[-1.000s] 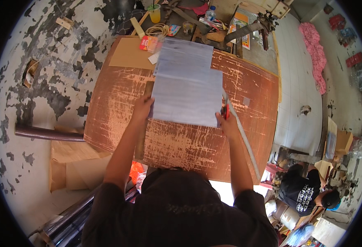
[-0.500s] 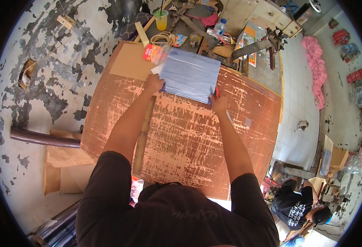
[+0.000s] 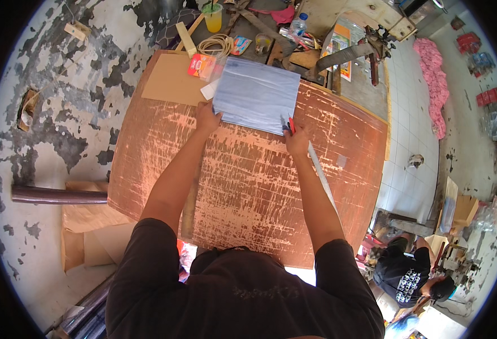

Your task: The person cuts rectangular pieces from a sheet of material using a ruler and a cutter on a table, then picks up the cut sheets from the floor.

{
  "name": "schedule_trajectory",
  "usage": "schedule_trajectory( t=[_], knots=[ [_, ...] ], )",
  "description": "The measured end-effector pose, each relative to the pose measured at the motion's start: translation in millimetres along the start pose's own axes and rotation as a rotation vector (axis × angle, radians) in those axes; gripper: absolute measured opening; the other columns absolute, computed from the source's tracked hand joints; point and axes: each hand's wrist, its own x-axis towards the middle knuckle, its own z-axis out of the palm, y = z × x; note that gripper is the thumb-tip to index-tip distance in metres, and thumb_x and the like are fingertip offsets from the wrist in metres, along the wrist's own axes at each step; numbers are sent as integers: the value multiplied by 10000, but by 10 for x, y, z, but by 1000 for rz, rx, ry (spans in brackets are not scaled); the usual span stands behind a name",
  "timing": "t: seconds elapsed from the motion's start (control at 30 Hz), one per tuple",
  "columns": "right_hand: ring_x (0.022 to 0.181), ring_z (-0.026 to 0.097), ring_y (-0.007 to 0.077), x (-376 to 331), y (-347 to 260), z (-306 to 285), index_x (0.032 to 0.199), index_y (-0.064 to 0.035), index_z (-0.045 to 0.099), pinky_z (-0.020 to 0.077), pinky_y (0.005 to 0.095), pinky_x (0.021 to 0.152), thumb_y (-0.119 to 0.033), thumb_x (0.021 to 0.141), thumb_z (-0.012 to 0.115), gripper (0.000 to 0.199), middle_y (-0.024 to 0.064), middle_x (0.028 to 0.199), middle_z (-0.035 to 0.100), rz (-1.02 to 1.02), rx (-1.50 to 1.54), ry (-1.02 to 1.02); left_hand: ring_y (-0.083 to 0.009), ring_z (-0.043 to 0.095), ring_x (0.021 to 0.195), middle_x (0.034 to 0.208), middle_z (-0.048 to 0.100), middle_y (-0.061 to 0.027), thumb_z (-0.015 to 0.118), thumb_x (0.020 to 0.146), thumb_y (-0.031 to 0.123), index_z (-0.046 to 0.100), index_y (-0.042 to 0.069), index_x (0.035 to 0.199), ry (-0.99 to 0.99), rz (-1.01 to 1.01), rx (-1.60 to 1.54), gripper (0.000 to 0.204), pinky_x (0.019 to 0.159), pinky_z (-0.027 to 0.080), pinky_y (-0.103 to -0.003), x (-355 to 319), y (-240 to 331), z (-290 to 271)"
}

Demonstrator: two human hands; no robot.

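Observation:
A blue-grey, glossy rectangular sheet [image 3: 257,93], or a thin stack of them, lies at the far side of the worn brown work board [image 3: 248,198]. My left hand [image 3: 206,118] is closed on its near left corner, the thumb along the edge. At the near right corner, my right hand [image 3: 298,140] has its fingers wrapped round a slim red tool [image 3: 292,125] with a dark end; its exact kind is hard to make out. That hand touches the sheet's edge. A long pale strip [image 3: 323,178] lies beside my right forearm, and a flat wooden bar [image 3: 189,209] lies partly under my left.
Brown cardboard [image 3: 172,79], a red-orange packet [image 3: 202,66] and coiled cord [image 3: 215,45] lie at the far left. Behind stand a yellow drink cup [image 3: 212,18], a water bottle [image 3: 298,25] and a metal clamp arm [image 3: 344,58]. Another person [image 3: 406,277] works at the lower right.
The view has shifted slightly, so the board and sheet sit a little further up and left. More of the pale strip shows beside my right forearm. Both hands stay at the sheet's near corners.

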Motion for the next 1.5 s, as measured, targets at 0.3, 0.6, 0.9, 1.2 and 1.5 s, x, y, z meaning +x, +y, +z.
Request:
schedule_trajectory(
  t=[0.3,0.6,0.9,1.2,1.5],
  knots=[
    [1114,654,435,-155,31,-98,1348,-34,637,544,480,926,-248,883,808,540,243,1377,569,-101,-2,-21,-349,580,1189,1258,565,-206,865,818,166,555,90,1461,-151,256,104,718,1011,501,-452,-154,-187,-153],
    [1029,608,428,-1363,197,-584,1207,-6,653,506,493,857,-249,939,754,375,228,1115,590,-136,168,-14,-357,659,1088,1220,635,-187,766,924,143,626,21,1375,-115,71,139,488,929,565,-433,-186,-204,7],
    [981,675,337,-3142,1265,-1157,1238,13,656,542,428,856,-180,924,783,390,195,1094,687,159,254,122,-452,469,1402,1564,420,-294,735,943,274,426,3,1558,8,148,3,739,1152,430,-480,-850,-9,-348],
    [1018,624,434,-3604,1747,-1404,1224,-6,633,514,506,897,-124,903,782,372,228,1120,601,87,-47,290,-483,289,1515,1669,209,-320,640,1011,388,233,29,1659,254,-96,129,845,1212,286,-581,-3540,-860,-1006],
    [1088,581,433,-3374,1524,-1221,1269,5,647,479,506,951,-112,868,801,446,230,1159,563,-14,-59,262,-450,517,1362,1549,448,-272,511,1044,521,338,24,1595,18,-1292,135,763,1118,425,-547,-5820,-2334,-1388]
  ],
)
